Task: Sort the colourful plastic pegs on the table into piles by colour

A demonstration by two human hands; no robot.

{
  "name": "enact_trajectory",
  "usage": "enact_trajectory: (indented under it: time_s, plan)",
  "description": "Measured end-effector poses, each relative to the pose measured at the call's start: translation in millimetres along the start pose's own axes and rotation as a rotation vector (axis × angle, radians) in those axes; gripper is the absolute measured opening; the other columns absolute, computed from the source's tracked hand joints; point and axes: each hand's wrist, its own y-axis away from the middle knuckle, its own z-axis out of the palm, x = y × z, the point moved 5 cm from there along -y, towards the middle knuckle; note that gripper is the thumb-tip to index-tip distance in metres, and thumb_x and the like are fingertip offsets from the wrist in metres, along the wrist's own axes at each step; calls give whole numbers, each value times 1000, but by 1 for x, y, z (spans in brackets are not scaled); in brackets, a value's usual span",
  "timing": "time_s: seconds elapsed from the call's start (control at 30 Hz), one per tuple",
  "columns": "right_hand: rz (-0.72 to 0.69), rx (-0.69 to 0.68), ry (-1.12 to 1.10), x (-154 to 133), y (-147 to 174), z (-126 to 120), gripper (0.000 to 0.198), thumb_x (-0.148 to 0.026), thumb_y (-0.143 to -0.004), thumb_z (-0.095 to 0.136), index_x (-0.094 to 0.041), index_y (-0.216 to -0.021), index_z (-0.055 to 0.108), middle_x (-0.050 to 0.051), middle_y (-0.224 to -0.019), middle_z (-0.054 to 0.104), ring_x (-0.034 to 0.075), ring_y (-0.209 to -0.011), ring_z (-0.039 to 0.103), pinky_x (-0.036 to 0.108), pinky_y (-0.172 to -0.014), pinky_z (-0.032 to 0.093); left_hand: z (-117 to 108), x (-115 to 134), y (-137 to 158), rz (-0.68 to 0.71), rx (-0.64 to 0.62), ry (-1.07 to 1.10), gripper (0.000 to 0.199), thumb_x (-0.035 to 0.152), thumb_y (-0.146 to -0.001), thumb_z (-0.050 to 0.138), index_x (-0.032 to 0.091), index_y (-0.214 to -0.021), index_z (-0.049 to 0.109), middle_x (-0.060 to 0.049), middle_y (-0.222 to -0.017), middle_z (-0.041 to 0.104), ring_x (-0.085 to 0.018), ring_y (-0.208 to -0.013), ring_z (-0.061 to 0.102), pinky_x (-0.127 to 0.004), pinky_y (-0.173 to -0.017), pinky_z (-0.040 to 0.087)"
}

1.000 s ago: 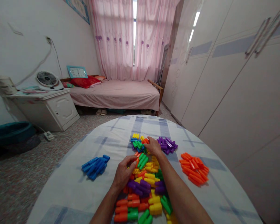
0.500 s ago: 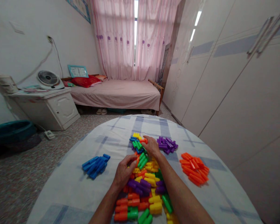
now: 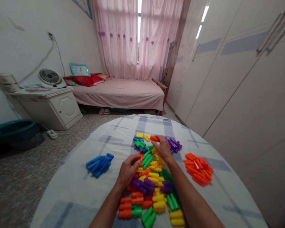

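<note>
On the round table, my right hand (image 3: 163, 147) pinches an orange plastic building block (image 3: 154, 138) at the far end of a mixed heap. My left hand (image 3: 128, 170) lies at the heap's left side, its thumb and fingers closed around another orange piece, mostly hidden. Between the hands are green blocks (image 3: 147, 160). The heap also holds yellow blocks (image 3: 158, 207), purple blocks (image 3: 143, 186) and orange blocks (image 3: 131, 202), many joined in pairs or threes. A small yellow block (image 3: 146, 137) sits just left of the piece in my right hand.
Sorted piles surround the heap: blue blocks (image 3: 99, 165) on the left, purple blocks (image 3: 174, 145) at the far right, orange blocks (image 3: 199, 168) on the right. A checked cloth (image 3: 73, 190) covers the table. Beyond stand a bed (image 3: 118, 93), a white cabinet (image 3: 64, 109) and a wardrobe (image 3: 247, 104).
My right hand has moved slightly right with the orange block, uncovering yellow and green blocks at the heap's far end. My left hand stays in nearly the same place.
</note>
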Motion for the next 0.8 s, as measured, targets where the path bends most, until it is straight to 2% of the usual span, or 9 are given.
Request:
enact_trajectory:
  time_s: [0.07, 0.17, 0.37, 0.5, 0.8]
  plan:
    - [9, 65, -97, 5, 15, -18, 31, -35, -79, 50, -16, -102, 61, 7, -100, 64, 20, -93, 58, 31, -86, 42, 0, -1, 0, -2, 1, -5, 24, 31, -80, 54, 18, -95, 66, -5, -101, 67, -19, -97, 60, -30, -89, 45]
    - [93, 39, -182, 19, 44, -33, 40, -45, -79, 50, -16, -104, 61, 5, -96, 65, 20, -85, 59, 30, -78, 44, 1, -3, -1, -15, 0, -8, 25, 32, -79, 54, 18, -95, 66, -5, -101, 67, -19, -97, 60, -31, -90, 45]
    - [242, 31, -268, 42, 90, -37, 40, -50, -79, 47, -16, -95, 62, 2, -79, 64, 17, -70, 57, 26, -63, 42, 0, -1, 0, -23, 6, -27, 28, 33, -79, 53, 17, -97, 66, -5, -102, 67, -19, -98, 60, -32, -91, 45]
    - [272, 38, -285, 47, 99, -34, 34, -47, -80, 48, -16, -86, 62, 1, -74, 63, 17, -69, 56, 26, -64, 42, -1, 3, 0, -32, 1, -49, 29, 35, -78, 53, 16, -96, 66, -6, -102, 67, -20, -99, 60, -32, -91, 45]
    - [214, 80, -275, 50, 102, -30, 32, -40, -79, 49, -17, -100, 59, 6, -94, 65, 19, -82, 60, 32, -77, 46, -1, 2, 0, -42, -5, -53, 31, 36, -78, 53, 16, -98, 66, -6, -104, 67, -21, -101, 60, -33, -92, 44]
